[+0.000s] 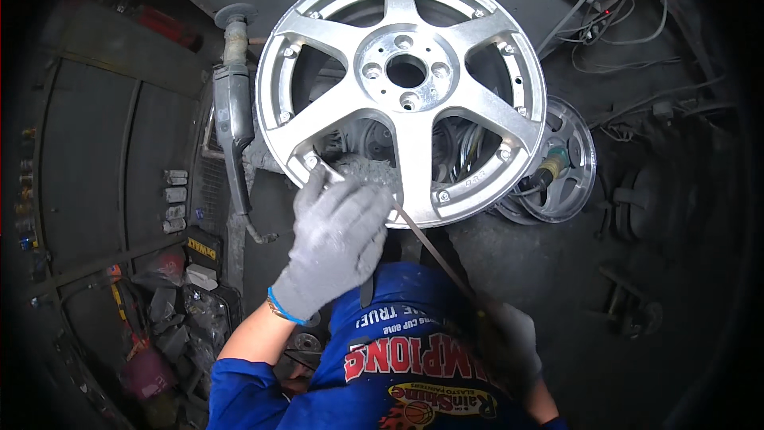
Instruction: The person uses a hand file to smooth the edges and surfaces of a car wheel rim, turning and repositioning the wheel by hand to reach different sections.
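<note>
A large silver alloy wheel [415,147] lies face up in front of me, its broad spokes bare and bright. My left hand [334,227], in a grey glove, is closed over its near-left rim with the fingers bent into a gap between spokes. By those fingertips, a long thin file [434,251] meets the wheel; its far end is hidden there. The file slants down to the right into my gloved right hand [513,342], which is closed around the handle and blurred.
An angle grinder [231,103] hangs left of the wheel. Another wheel [577,163] with a green-bodied power tool [549,167] lies below right. Loose cables [613,28] run at the upper right. Bags and a dark case [211,291] crowd the lower left.
</note>
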The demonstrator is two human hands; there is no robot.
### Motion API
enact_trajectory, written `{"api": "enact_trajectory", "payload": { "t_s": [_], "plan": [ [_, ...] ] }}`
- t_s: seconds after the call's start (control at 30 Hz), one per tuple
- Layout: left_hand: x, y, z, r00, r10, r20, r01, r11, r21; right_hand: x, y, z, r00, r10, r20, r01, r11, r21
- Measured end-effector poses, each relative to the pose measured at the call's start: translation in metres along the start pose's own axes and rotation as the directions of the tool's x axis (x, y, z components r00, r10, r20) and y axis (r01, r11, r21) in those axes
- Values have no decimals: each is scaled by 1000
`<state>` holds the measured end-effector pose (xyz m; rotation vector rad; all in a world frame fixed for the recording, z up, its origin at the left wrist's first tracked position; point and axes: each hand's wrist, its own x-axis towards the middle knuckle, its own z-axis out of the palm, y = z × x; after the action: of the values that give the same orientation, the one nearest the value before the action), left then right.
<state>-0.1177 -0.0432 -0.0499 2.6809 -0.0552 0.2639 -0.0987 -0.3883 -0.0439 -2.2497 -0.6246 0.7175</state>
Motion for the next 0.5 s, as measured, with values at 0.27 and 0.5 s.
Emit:
{"api": "enact_trajectory", "payload": {
  "t_s": [0.27, 0.5],
  "plan": [
    [5, -15, -10, 998, -40, -52, 47, 989, 140, 40, -24, -4, 998, -57, 12, 57, 998, -37],
    [15, -22, -11, 997, -23, -72, 35, 986, 166, 51, -3, -4, 988, -147, 37, 149, 987, -63]
  ]
}}
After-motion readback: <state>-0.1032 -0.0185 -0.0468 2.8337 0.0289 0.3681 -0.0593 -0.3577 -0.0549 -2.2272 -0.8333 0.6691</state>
